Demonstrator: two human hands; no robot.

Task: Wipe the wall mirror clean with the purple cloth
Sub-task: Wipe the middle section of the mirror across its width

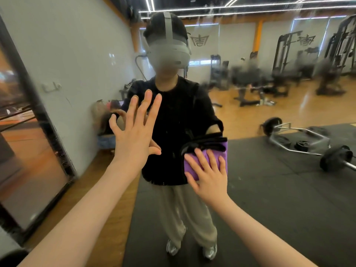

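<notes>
My right hand (209, 175) presses the folded purple cloth (204, 160) flat against the large glass wall mirror (269, 170), fingers straight for even pressure. My left hand (134, 132), fingers spread and holding nothing, braces on the glass.

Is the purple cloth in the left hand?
No, the purple cloth sits under the flat fingers of the right hand, pressed to the wall mirror, while the left hand rests bare on the glass.

Bright ceiling strip lights (250, 5); edges warped, background perhaps motion-blurred.
</notes>
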